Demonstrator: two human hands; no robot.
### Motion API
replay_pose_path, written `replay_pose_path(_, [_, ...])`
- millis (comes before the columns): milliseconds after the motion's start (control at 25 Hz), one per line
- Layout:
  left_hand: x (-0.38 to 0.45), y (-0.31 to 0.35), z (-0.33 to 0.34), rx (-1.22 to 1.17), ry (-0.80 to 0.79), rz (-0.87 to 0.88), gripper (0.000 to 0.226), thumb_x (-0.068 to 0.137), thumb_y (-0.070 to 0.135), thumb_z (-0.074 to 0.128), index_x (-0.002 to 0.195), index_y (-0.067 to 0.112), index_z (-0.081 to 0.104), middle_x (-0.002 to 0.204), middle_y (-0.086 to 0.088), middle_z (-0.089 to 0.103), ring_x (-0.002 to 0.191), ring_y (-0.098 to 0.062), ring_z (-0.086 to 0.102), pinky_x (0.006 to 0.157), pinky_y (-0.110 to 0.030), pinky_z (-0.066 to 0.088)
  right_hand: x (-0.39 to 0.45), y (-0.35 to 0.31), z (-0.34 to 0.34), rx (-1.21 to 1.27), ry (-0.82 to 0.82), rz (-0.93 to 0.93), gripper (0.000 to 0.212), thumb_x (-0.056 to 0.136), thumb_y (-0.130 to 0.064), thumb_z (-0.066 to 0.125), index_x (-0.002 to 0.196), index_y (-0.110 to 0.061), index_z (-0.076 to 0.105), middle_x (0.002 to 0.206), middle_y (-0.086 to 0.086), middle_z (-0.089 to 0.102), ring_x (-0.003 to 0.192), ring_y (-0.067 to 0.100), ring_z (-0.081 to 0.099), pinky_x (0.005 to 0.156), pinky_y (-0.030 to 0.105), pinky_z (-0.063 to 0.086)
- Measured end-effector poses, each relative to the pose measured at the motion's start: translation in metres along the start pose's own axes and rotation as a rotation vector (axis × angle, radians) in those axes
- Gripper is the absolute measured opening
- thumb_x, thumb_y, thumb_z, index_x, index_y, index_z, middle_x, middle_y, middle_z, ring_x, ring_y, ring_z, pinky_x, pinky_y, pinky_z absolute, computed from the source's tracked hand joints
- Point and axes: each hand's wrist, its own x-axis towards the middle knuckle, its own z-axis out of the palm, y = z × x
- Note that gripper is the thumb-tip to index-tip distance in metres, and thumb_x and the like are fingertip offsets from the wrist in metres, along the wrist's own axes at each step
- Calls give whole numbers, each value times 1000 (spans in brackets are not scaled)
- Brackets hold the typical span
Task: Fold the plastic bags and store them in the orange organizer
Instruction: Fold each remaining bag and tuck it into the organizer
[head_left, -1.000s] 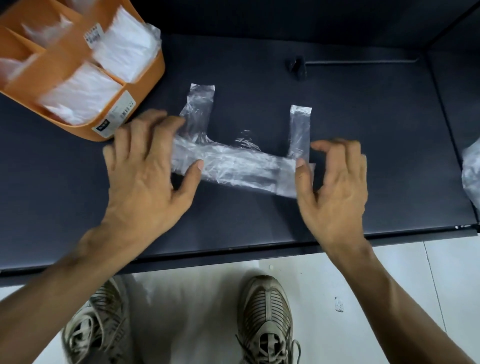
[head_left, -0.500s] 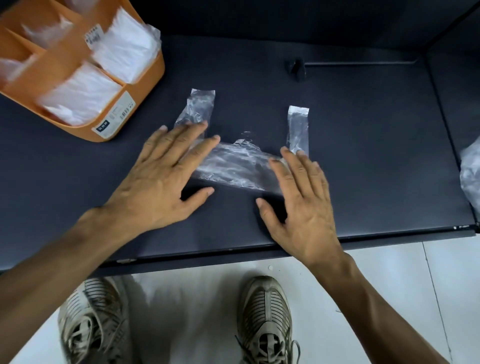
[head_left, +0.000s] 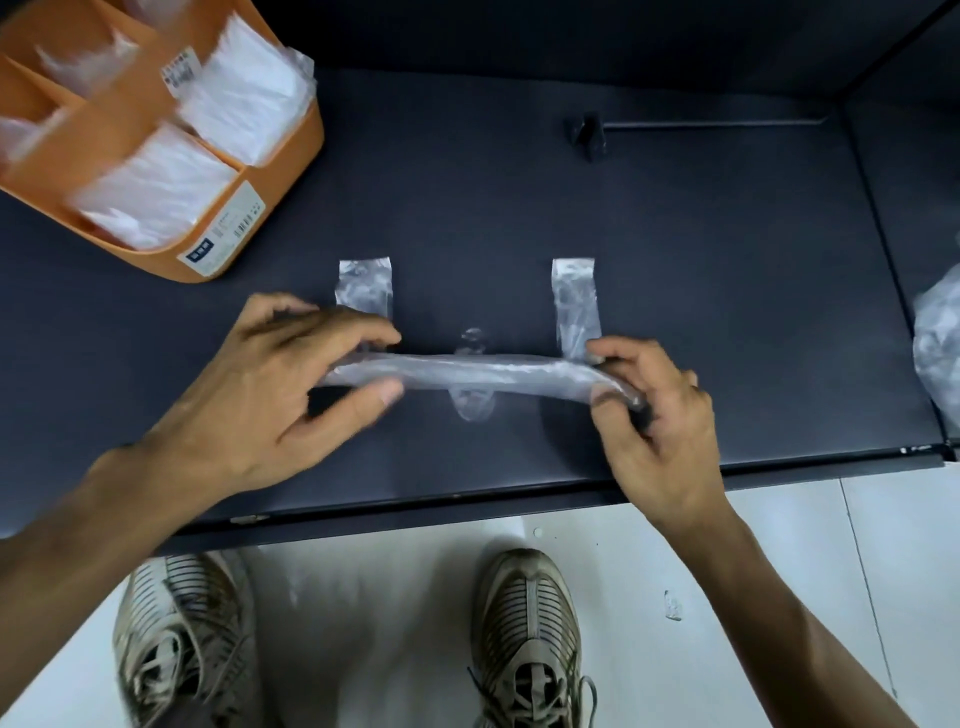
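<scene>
A: What changed since the earlier frame?
B: Both hands, then flat, have curled: left hand (head_left: 270, 395) and right hand (head_left: 655, 415) pinch the ends of the folded plastic bag (head_left: 483, 371).
A: Where?
B: On the bench (head_left: 727, 291), orange organizer (head_left: 291, 171) beyond, far left.

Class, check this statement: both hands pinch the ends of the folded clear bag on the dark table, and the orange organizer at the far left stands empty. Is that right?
Not quite. The head view shows the orange organizer is not empty: its compartments hold white folded bags. The rest stands: the left hand and right hand pinch the ends of the folded clear bag on the dark table.
</scene>
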Motion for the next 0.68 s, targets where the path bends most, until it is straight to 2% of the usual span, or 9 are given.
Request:
replay_pose_path(80, [-6,5,-3,-205,-68,-136,59,76,69,64,125,37,55,109,20,68,96,-7,59,98,-22,40,4,-4,-8,215,-18,92,27,91,-17,59,118,-20,60,93,-17,71,83,8,67,77,25,51])
replay_pose_path(160, [-3,7,-1,-420,22,-280,55,75,59,79,122,47,53,101,20,68,96,-3,65,94,-17,46,11,-6,-12,300,5,165,28,90,-12,62,117,-20,59,85,-9,70,72,6,62,67,20,49])
replay_pose_path(240, [6,3,0,-509,129,-442,48,76,46,79,118,48,55,93,19,68,94,3,64,87,-10,44,23,-5,-12,300,23,260,25,93,-8,65,115,-19,60,76,-4,69,64,4,58,64,21,48])
replay_pose_path(360, [15,-3,2,-409,79,-494,36,80,55,72,112,42,64,98,14,69,97,4,63,83,-14,45,38,-2,-4,110,23,317,18,97,-24,66,113,-20,61,74,-8,67,62,8,60,64,28,49])
replay_pose_path(440, [16,-1,2,-292,138,-403,37,88,56,69,113,29,69,101,11,67,96,2,62,81,-10,44,40,-2,0,-100,72,258,30,97,-40,62,115,-17,62,89,-9,67,76,15,64,71,35,53])
replay_pose_path(480, [15,-2,1,-216,183,-347,41,89,52,65,115,21,69,103,6,65,96,-2,61,86,-13,44,41,-3,1,-166,83,225,38,95,-46,59,118,-16,61,100,-5,66,85,18,64,75,37,53])
replay_pose_path(560, [14,-5,1,-20,193,-323,56,86,53,59,125,13,66,116,-5,59,109,-22,56,101,-35,43,44,-5,0,-217,-8,223,50,91,-46,61,131,-17,56,118,-1,61,103,24,59,87,39,51])
replay_pose_path(600, [15,-8,1,66,141,-377,66,83,58,55,131,14,62,123,-8,55,118,-30,51,104,-47,39,46,-6,0,-254,-92,251,55,90,-42,65,137,-17,53,122,1,59,109,25,56,92,39,48])
replay_pose_path(680, [17,-11,1,130,8,-498,77,78,66,49,135,15,60,128,-8,52,125,-36,44,104,-54,35,49,-6,0,-324,-188,269,52,87,-35,69,135,-18,56,116,1,61,107,24,56,92,37,48])
